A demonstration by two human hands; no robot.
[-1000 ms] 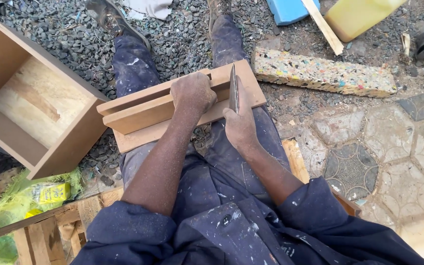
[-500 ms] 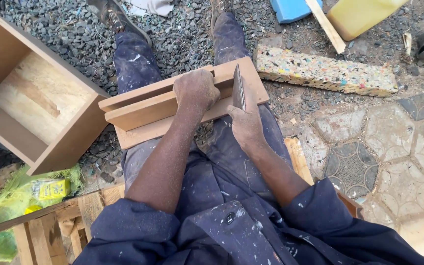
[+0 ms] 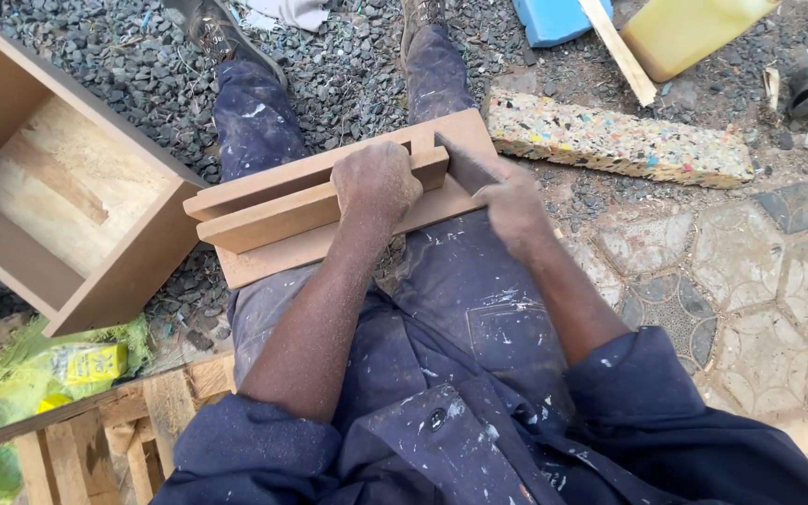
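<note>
Sanding or scraping looks to be in mid-course, I judge: the brown wooden assembly (image 3: 329,210) lies across the person's thighs with its boards already joined, fine dust coats both forearms, and nothing shows how much of the edge remains to be worked. Left hand (image 3: 378,180) is closed down over the raised middle strip, pinning the piece directly beneath it. Right hand (image 3: 513,208), just right of it, is curled shut around a thin flat blade (image 3: 465,165) whose tip meets the strip's end.
</note>
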